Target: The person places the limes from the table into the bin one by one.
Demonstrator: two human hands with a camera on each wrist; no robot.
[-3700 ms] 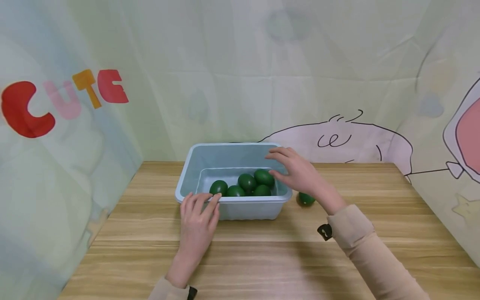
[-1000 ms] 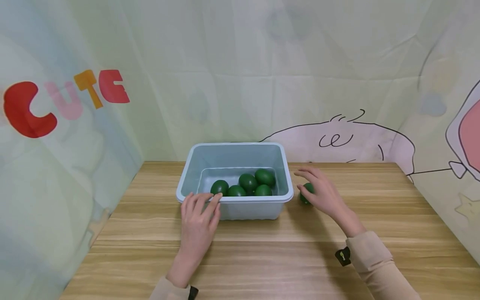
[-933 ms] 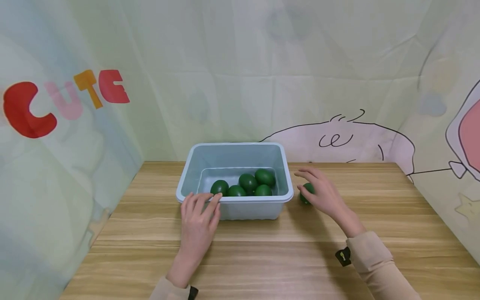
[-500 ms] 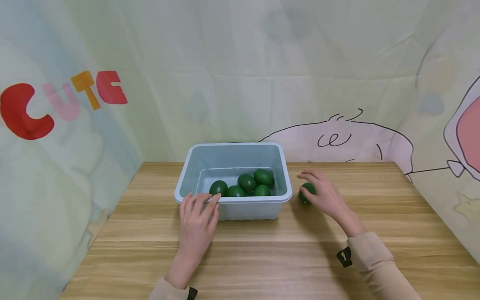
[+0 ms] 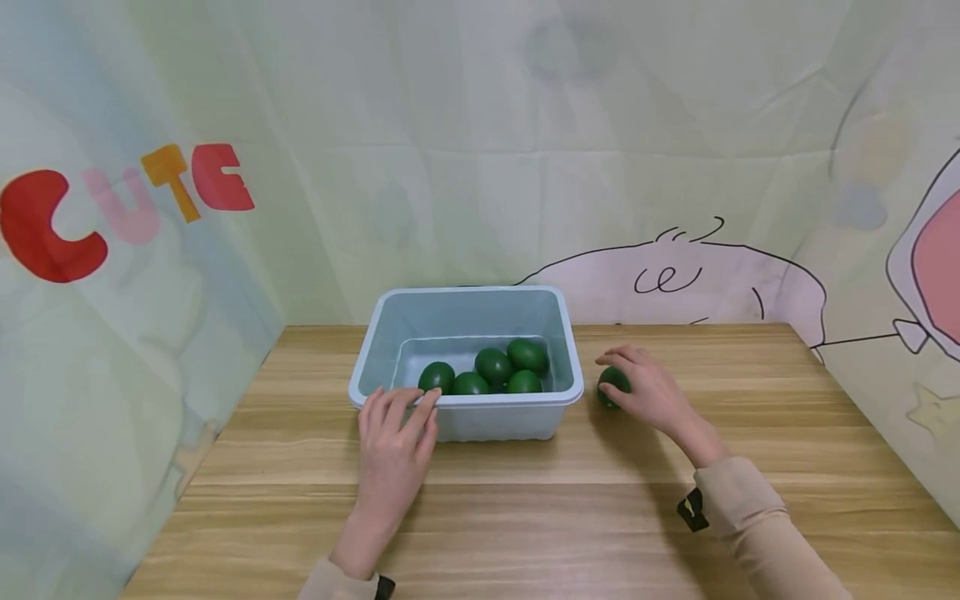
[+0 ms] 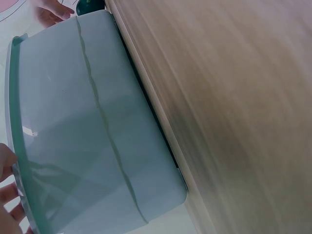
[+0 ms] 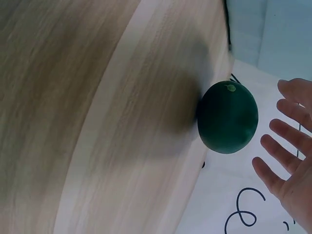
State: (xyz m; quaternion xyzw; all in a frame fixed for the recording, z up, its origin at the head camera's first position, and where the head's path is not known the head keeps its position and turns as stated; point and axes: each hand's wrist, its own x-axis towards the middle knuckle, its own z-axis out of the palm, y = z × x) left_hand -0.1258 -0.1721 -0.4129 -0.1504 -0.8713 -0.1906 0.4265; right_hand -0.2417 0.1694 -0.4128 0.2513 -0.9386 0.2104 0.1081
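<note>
A pale blue plastic bin (image 5: 495, 421) stands on the table with several dark green avocados (image 5: 493, 366) inside. My left hand (image 5: 396, 454) rests its fingers along the bin's near rim, toward the left corner; the left wrist view shows fingertips (image 6: 7, 161) at that rim. To the right of the bin, one avocado (image 5: 613, 387) lies on the table. My right hand (image 5: 654, 398) is held right over it, fingers spread and thumb apart, partly covering it in the head view. From the right wrist, a gap shows between the avocado (image 7: 227, 117) and the fingers (image 7: 280, 153).
The wooden table (image 5: 495, 517) runs back to a printed cloth backdrop (image 5: 450, 150) with cartoon drawings and letters. The bin's back edge is close to the cloth. Both wrists carry dark straps under beige sleeves (image 5: 750, 508).
My right hand has gone from over the bin to the loose avocado on its right, and has lowered slightly there. My left hand and the avocados in the bin have stayed put.
</note>
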